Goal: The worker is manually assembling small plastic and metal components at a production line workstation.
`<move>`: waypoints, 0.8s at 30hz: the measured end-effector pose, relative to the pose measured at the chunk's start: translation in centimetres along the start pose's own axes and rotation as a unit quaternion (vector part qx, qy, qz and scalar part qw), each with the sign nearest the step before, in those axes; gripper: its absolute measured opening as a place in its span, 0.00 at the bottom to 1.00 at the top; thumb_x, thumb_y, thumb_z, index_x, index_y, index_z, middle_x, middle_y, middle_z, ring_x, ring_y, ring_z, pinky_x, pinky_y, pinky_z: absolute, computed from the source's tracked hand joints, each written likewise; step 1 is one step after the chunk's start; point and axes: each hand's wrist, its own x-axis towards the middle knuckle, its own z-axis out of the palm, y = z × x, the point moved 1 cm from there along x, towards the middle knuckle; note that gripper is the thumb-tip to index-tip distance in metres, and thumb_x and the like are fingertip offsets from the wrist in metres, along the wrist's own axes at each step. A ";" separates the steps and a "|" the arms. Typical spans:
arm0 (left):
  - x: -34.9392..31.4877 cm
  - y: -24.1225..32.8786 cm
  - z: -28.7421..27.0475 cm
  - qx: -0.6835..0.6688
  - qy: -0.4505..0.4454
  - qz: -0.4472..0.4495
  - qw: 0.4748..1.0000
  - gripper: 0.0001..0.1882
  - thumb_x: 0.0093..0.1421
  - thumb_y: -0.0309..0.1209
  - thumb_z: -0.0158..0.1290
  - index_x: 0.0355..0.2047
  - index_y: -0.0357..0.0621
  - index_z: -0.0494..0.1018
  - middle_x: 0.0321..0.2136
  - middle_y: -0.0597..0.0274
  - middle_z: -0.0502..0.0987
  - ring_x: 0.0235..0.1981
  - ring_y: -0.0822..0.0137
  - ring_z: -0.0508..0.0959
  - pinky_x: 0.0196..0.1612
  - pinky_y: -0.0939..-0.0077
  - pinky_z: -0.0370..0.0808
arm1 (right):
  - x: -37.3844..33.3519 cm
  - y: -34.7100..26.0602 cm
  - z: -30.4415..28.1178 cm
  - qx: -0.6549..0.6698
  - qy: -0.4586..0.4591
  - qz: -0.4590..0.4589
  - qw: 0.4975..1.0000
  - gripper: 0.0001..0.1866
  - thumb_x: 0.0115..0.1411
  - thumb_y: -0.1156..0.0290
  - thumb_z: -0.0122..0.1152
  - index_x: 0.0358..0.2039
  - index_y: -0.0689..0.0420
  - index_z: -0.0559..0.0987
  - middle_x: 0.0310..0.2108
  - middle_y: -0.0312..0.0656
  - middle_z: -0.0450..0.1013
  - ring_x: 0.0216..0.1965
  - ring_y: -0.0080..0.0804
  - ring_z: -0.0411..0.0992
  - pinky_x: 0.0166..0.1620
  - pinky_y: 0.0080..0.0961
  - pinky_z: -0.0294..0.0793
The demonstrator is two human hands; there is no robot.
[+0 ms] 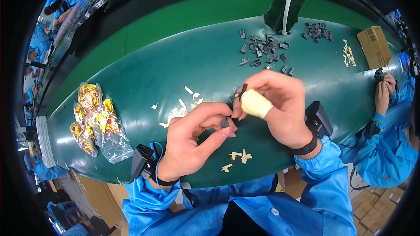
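My left hand pinches a small dark grey plastic part between thumb and fingers. Close beside it, my right hand has its thumb and forefinger closed on a small black strip. A pale yellow cover wraps my right thumb. The fingertips of both hands nearly meet, and they partly hide what lies between them. Cream-coloured strips are scattered on the green table just beyond my left hand. More cream scraps lie nearer my body.
Loose dark grey parts lie beyond my hands, with another pile farther right. Clear bags of yellow-and-red pieces rest at left. A cardboard box stands near a co-worker's hands. A post rises at the back.
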 end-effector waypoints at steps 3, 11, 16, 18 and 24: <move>-0.3 0.1 -0.4 0.040 0.001 0.006 0.999 0.14 0.57 0.13 0.56 0.43 0.28 0.69 0.32 0.52 0.78 0.31 0.65 0.82 0.38 0.74 0.79 | 0.1 0.0 -0.5 -0.007 0.029 -0.008 1.000 0.04 0.61 0.82 0.55 0.37 0.67 0.75 0.30 0.42 0.76 0.30 0.26 0.77 0.31 0.20 0.75; -0.4 -0.1 -0.4 0.012 0.079 0.027 0.996 0.14 0.53 0.12 0.59 0.39 0.29 0.71 0.27 0.55 0.78 0.27 0.66 0.82 0.33 0.76 0.80 | -0.1 -0.3 0.0 -0.020 0.010 0.057 0.998 0.05 0.59 0.84 0.54 0.36 0.67 0.75 0.29 0.40 0.75 0.29 0.23 0.76 0.30 0.18 0.74; -0.2 -0.1 0.0 -0.136 0.119 0.034 0.983 0.12 0.57 0.12 0.57 0.42 0.26 0.72 0.32 0.52 0.80 0.34 0.63 0.83 0.40 0.73 0.82 | -0.4 -0.4 0.3 -0.016 -0.010 0.069 0.997 0.06 0.58 0.85 0.53 0.36 0.68 0.75 0.30 0.40 0.75 0.29 0.21 0.75 0.30 0.18 0.74; -0.3 -0.3 -0.1 -0.100 0.127 0.046 0.986 0.12 0.57 0.12 0.56 0.42 0.26 0.72 0.34 0.50 0.80 0.35 0.63 0.83 0.41 0.73 0.82 | -0.4 -0.5 0.5 -0.008 -0.015 0.071 0.997 0.07 0.57 0.85 0.53 0.36 0.68 0.75 0.29 0.40 0.76 0.29 0.21 0.75 0.31 0.18 0.75; -0.7 -0.4 0.4 0.017 0.174 0.075 0.982 0.12 0.57 0.12 0.57 0.42 0.25 0.74 0.37 0.50 0.80 0.37 0.64 0.83 0.42 0.76 0.81 | -1.0 0.4 0.9 -0.092 -0.020 0.048 0.994 0.05 0.57 0.82 0.56 0.34 0.65 0.76 0.26 0.36 0.75 0.26 0.17 0.72 0.28 0.16 0.70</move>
